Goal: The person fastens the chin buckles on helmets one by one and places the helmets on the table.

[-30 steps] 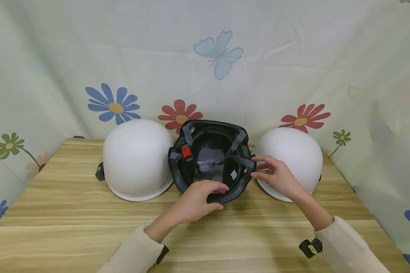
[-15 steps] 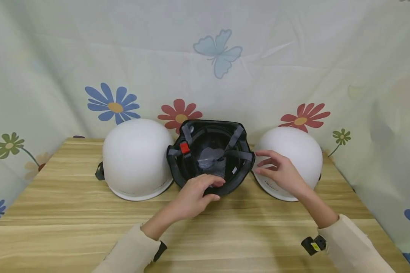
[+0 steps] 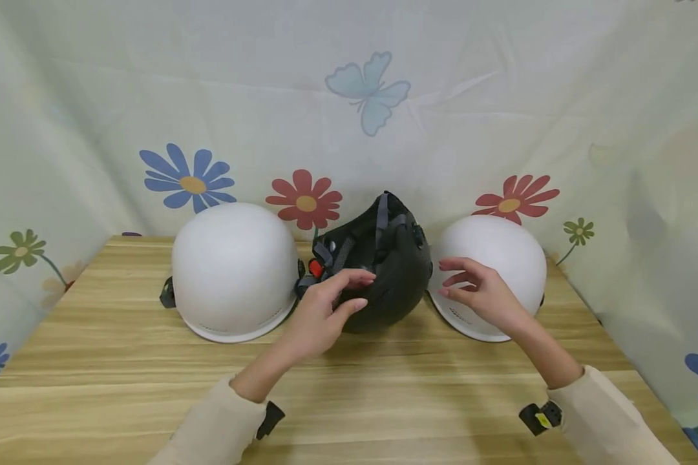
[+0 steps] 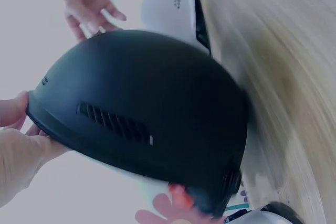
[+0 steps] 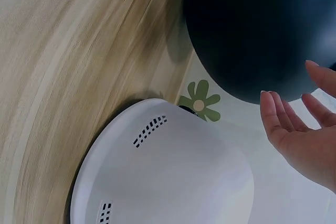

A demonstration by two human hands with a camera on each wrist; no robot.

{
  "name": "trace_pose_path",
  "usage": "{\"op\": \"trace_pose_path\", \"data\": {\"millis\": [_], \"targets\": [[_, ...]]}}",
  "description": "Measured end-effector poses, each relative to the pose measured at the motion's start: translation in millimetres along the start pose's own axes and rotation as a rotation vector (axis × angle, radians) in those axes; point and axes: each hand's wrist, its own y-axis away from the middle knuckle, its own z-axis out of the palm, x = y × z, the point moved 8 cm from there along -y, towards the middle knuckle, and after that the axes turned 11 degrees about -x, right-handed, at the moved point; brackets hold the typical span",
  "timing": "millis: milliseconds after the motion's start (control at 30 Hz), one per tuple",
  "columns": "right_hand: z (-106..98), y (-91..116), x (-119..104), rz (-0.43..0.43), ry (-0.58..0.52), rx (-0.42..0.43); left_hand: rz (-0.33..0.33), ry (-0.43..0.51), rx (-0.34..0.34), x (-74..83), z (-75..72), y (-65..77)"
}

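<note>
In the head view a black helmet [image 3: 404, 278] stands tilted between two white helmets, its hollow side turned up and to the left. Grey straps and a red buckle [image 3: 316, 268] show at its opening. My left hand [image 3: 320, 316] pinches the helmet's rim; the left wrist view shows the thumb and fingers of that hand [image 4: 23, 148] at the edge. My right hand [image 3: 485, 294] is held just right of the black helmet, in front of the right white helmet [image 3: 500, 248]. Its fingers are loosely bent and hold nothing, as the right wrist view also shows.
The left white helmet [image 3: 232, 271] sits dome up close beside the black one. All stand toward the back of a wooden table [image 3: 413, 413]. Behind them hangs a pale curtain [image 3: 256, 97] printed with flowers and a butterfly.
The black helmet has turned from lying hollow side toward me to a tilt with its outer shell showing on the right. My left hand rose with it; my right hand came away from its rim.
</note>
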Motion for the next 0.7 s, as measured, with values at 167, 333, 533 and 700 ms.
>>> {"op": "trace_pose_path", "data": {"millis": [167,333,533,700], "targets": [[-0.7,-1.1,1.3,-0.002,-0.006,-0.002,-0.056,0.111,0.085,-9.8,-15.6,3.4],[-3.6,1.4,5.5,0.030,-0.010,0.007,-0.104,0.144,0.103,-18.5,-19.2,9.2],[1.1,2.3,11.4,0.044,-0.017,-0.038,-0.099,0.103,0.126,-20.2,-20.9,13.6],[6.1,2.7,11.9,0.029,-0.008,-0.067,-0.087,0.090,0.164,-22.2,-23.9,17.1]]}}
